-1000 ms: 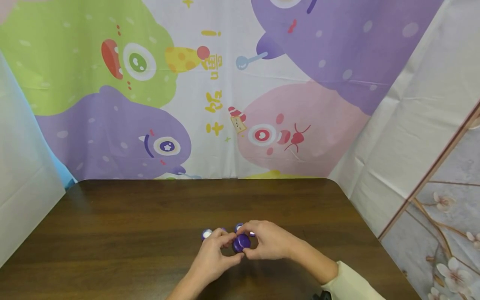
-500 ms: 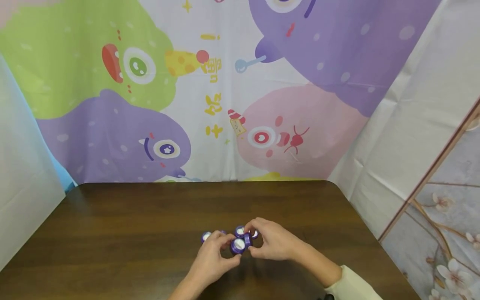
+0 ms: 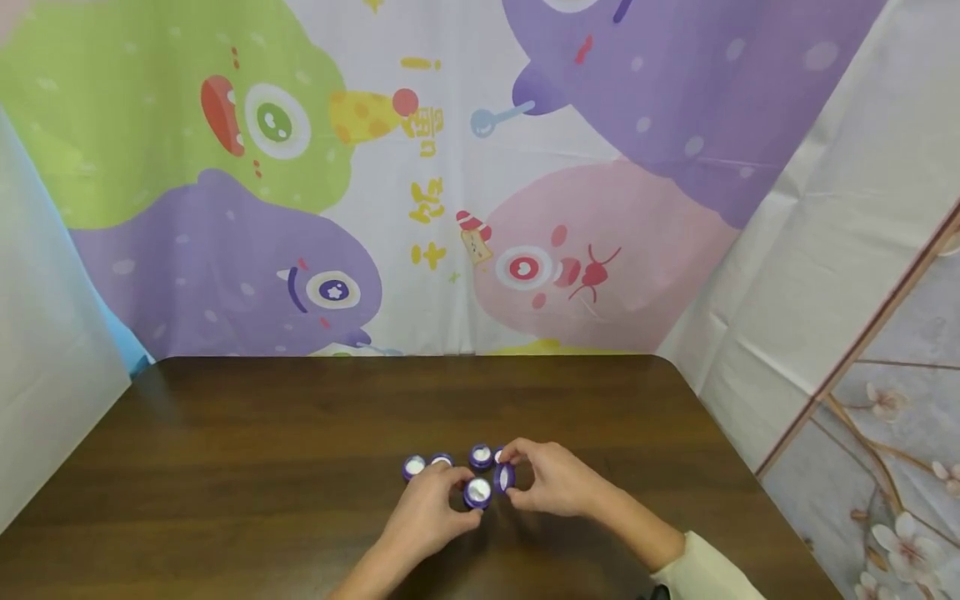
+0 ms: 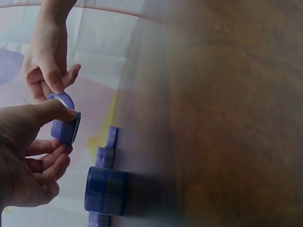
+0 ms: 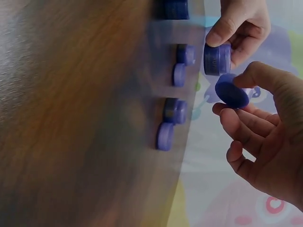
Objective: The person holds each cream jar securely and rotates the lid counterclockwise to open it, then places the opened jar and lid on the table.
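Note:
Between thumb and fingers, my left hand [image 3: 426, 515] holds a small round purple jar [image 3: 477, 492], its top off and a whitish surface showing inside. My right hand [image 3: 557, 478] pinches the jar's purple lid [image 3: 504, 477] by its edges, tilted on its side with the pale inside facing the jar in the head view. Only a small gap separates lid and jar there. The right wrist view shows the jar wall [image 5: 217, 59] in the left hand and the lid's flat purple top [image 5: 232, 91] under the right thumb. Both are held above the table.
Beyond the hands on the dark wooden table [image 3: 300, 417] stand an open purple jar [image 3: 481, 456] and, on the left, another one [image 3: 414, 467]. Loose lids lie beside them, one lid [image 5: 164, 136] clear in the right wrist view. A cartoon-print curtain [image 3: 420, 317] hangs behind.
The lid has come off the jar: earlier it covered the top, then it tipped up at the right edge. My right hand has moved slightly right with it; the left hand keeps its hold.

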Available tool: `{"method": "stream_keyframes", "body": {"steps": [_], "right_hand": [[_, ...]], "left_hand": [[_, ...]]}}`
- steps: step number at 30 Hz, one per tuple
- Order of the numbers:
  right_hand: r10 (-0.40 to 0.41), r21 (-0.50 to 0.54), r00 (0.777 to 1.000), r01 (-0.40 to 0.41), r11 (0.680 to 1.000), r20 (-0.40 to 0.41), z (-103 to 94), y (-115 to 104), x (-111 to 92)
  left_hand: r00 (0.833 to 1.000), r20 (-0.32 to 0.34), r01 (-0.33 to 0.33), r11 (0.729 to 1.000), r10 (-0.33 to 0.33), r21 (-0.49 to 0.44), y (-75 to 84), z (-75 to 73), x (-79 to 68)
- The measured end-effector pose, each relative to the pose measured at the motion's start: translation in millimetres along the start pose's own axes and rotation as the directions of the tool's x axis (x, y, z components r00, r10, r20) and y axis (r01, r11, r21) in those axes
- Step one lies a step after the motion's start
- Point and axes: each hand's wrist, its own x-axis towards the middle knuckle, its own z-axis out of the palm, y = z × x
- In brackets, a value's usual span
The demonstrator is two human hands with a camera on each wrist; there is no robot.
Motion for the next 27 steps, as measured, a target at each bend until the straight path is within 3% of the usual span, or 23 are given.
{"method": "stream_keyframes", "body": {"steps": [12,27], "right_hand": [[0.024,-0.044,1.0,-0.024,0.999,-0.008,13.3,23,-2],[0.088,0.012,0.995,-0.089,0.996,0.054,30.0,42,-6]], "left_hand": [[1.0,0.03,-0.013,0.982,0.007,0.188,-4.0,10.6,6.2],[0.997,0.059,0.032,0.965,-0.049,0.261,-4.3,19.4,5.4]]}}
